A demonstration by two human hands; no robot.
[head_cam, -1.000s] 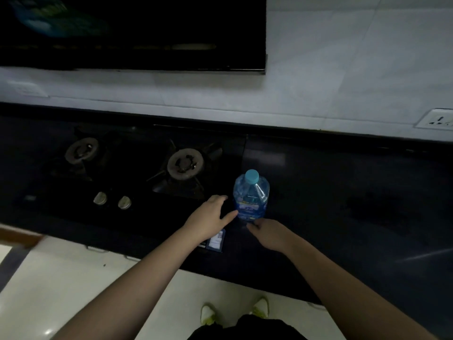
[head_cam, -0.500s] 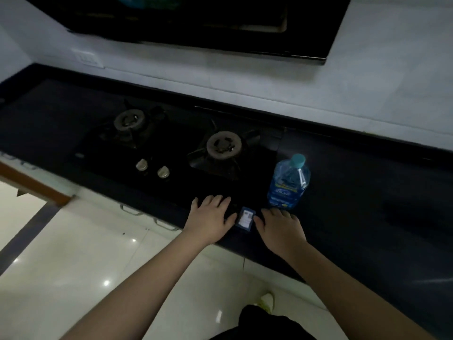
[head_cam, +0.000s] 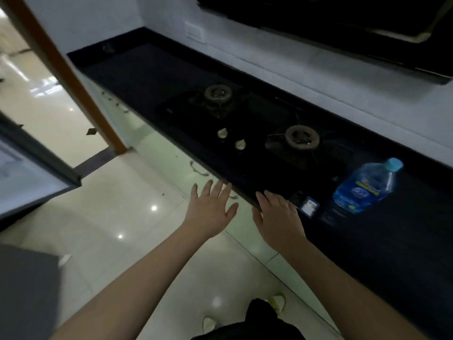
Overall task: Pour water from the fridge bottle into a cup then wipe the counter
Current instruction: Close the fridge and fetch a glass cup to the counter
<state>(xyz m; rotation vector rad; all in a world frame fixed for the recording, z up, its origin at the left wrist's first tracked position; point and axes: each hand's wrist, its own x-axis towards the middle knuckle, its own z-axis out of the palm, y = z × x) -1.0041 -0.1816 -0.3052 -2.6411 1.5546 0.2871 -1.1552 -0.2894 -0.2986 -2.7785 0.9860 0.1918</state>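
A clear blue water bottle (head_cam: pixel 362 186) with a light blue cap stands on the black counter (head_cam: pixel 392 241), at the right of the view. My left hand (head_cam: pixel 212 211) hovers over the floor just off the counter's front edge, fingers spread and empty. My right hand (head_cam: pixel 278 217) lies over the counter's front edge, fingers straight, holding nothing. It is a hand's width left of the bottle. No cup or cloth shows.
A small blue-framed card (head_cam: pixel 309 206) lies on the counter between my right hand and the bottle. A two-burner gas hob (head_cam: pixel 245 126) with two knobs sits further back. An open fridge door (head_cam: pixel 29 168) juts in at the left, over glossy floor tiles.
The view has swung left, so the bottle now sits far right and the fridge door appears. Both hands have drawn back from the bottle; my left hand has left the counter.
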